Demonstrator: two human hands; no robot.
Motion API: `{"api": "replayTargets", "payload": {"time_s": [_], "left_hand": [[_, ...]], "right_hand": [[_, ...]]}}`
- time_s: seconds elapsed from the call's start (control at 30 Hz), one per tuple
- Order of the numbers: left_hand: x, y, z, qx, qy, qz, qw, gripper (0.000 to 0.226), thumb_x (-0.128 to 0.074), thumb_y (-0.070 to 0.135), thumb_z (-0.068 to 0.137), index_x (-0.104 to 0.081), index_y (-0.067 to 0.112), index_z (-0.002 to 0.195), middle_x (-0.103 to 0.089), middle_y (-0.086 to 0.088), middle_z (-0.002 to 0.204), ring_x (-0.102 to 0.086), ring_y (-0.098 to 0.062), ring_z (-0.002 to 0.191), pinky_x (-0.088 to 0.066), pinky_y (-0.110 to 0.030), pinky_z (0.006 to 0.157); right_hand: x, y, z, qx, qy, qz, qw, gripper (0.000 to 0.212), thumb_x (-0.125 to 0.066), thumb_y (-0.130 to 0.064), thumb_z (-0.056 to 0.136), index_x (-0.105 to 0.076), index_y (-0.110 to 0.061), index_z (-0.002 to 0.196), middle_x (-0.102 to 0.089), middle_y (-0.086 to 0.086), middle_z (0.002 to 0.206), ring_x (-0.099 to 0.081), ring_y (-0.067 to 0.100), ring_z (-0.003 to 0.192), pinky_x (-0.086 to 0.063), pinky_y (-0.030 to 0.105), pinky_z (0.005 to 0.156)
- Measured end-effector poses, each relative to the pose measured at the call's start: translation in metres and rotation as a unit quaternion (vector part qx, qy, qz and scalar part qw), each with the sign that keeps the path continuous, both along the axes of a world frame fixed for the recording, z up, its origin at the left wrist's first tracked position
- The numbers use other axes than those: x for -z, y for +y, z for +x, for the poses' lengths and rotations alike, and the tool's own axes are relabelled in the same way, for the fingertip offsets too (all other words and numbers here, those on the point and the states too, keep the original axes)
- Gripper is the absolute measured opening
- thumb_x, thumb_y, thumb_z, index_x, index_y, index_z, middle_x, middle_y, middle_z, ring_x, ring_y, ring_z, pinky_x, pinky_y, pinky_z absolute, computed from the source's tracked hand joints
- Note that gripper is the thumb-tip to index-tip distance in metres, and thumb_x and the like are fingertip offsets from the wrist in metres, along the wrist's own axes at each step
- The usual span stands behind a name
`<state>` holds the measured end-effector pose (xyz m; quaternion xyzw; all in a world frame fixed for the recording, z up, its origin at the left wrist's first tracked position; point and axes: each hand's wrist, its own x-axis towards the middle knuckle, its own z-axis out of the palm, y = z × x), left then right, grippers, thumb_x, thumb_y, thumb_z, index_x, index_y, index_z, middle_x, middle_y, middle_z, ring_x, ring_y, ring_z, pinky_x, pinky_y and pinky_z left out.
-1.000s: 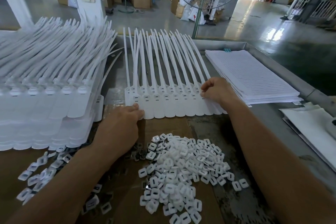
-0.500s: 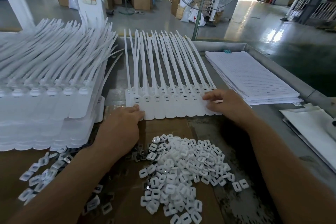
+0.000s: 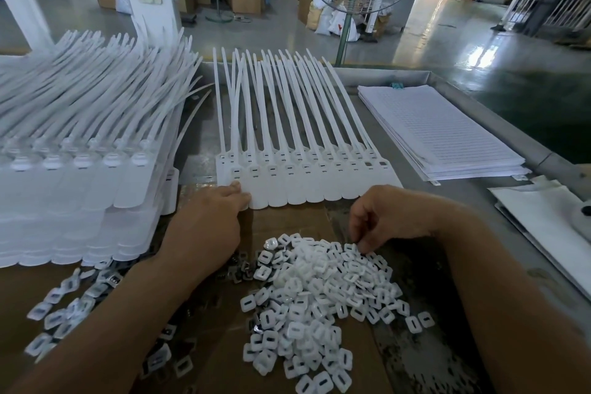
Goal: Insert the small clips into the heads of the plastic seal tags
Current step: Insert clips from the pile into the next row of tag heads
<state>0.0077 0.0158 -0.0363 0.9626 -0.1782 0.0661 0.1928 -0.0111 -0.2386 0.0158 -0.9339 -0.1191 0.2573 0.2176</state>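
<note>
A grey metal worktable (image 3: 454, 201) carries all items. At its left lies a large layered stack of white plastic seal tags (image 3: 80, 169), straps pointing away. At centre, a single connected row of white seal tags (image 3: 303, 182) lies flat, heads near, straps fanned away. A stack of lined white paper sheets (image 3: 441, 131) lies at right. A brown cardboard sheet (image 3: 287, 217) holds a pile of small white square slotted clips (image 3: 319, 291) just in front of the row. The left hand (image 3: 208, 227), fingers extended, touches the row's near-left corner. The right hand (image 3: 383, 217), fingers curled downward, touches the pile's far edge; whether it pinches a clip cannot be determined.
</note>
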Motion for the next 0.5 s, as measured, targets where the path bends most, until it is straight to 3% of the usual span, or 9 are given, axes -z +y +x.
{"api": "replayTargets", "payload": {"time_s": [0.3, 0.5], "left_hand": [[-0.0007, 0.0001, 0.0000, 0.006, 0.001, -0.003, 1.000, 0.047, -0.042, -0.001, 0.087, -0.049, 0.015, 0.130, -0.038, -0.003, 0.143, -0.033, -0.019, 0.133, -0.022, -0.031, 0.110], [0.0001, -0.0010, 0.0003, 0.006, -0.008, -0.007, 1.000, 0.043, -0.044, -0.003, 0.085, -0.056, 0.010, 0.124, -0.045, -0.008, 0.138, -0.040, -0.024, 0.128, -0.030, -0.036, 0.109]], "right_hand": [[0.0014, 0.0001, -0.0004, -0.014, -0.015, -0.015, 1.000, 0.017, -0.068, -0.023, 0.082, -0.060, -0.031, 0.069, -0.060, -0.019, 0.065, -0.052, -0.011, 0.062, -0.037, 0.011, 0.062], [0.0043, -0.0068, 0.0028, 0.042, -0.041, 0.079, 0.995, 0.013, -0.055, -0.012, 0.091, -0.053, -0.020, 0.081, -0.061, -0.005, 0.073, -0.059, -0.001, 0.061, -0.047, 0.014, 0.061]]}}
